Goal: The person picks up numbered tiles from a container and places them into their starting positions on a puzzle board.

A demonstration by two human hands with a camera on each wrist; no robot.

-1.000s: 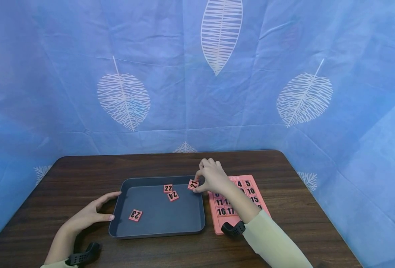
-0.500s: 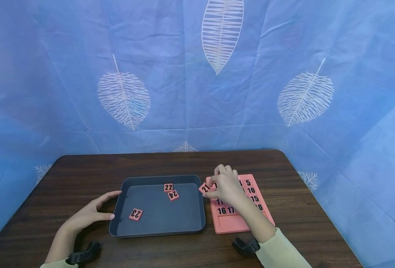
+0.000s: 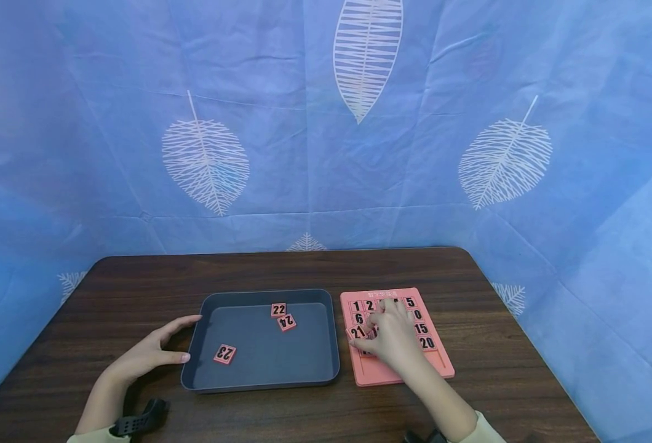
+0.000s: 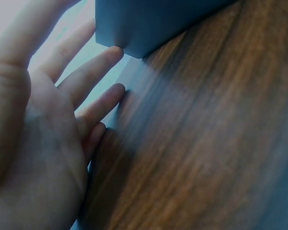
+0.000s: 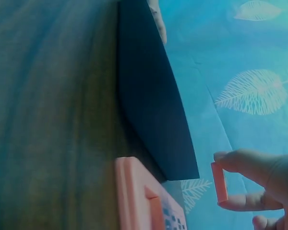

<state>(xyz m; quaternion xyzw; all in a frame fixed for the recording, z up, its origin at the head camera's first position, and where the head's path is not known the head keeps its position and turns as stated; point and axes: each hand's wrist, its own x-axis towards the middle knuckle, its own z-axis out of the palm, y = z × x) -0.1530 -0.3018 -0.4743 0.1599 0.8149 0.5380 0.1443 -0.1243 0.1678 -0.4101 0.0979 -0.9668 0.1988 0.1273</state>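
My right hand [image 3: 394,334] pinches a pink number tile marked 21 [image 3: 357,332] between thumb and fingertip, above the left side of the pink number board [image 3: 378,373]. In the right wrist view the tile [image 5: 220,182] is seen edge-on, apart from the board [image 5: 130,191]. The hand hides part of the board's rows. My left hand [image 3: 143,355] touches the left rim of the dark grey tray [image 3: 259,389] with straight fingers. In the tray lie the tiles 22 [image 3: 278,309], 24 [image 3: 286,322] and 23 [image 3: 224,354]; 23 and 24 are turned round.
The tray and board stand side by side on a dark wooden table [image 3: 282,421], with a narrow gap between them. A blue cloth with white leaf prints [image 3: 282,141] hangs behind the table. A black wrist strap [image 3: 140,418] sits on the left wrist.
My right hand has carried tile 21 from above the tray's right edge, rightward and nearer to me, to over the board's left side. The left hand and tray stay put.
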